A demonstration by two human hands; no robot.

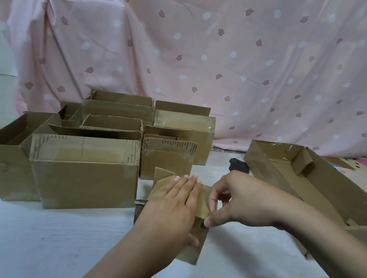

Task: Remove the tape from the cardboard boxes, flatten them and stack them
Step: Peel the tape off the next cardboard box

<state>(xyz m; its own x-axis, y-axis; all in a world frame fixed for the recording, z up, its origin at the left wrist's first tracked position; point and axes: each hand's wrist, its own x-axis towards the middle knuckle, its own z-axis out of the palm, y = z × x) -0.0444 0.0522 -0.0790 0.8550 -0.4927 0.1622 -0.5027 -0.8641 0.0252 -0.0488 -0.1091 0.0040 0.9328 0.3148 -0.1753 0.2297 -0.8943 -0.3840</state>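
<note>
Corrugated small box (192, 240), light and stiff, at 6 o'clock on the table (40, 231). Pinned under left hand (172, 206), fingers straight and flat. Right hand (237, 200) pinching the glossy tape (204, 202) edge between thumb and forefinger; thin, likely tearing. Beyond, at 10 to 12 o'clock, open boxes (82, 170) clustered.
</note>
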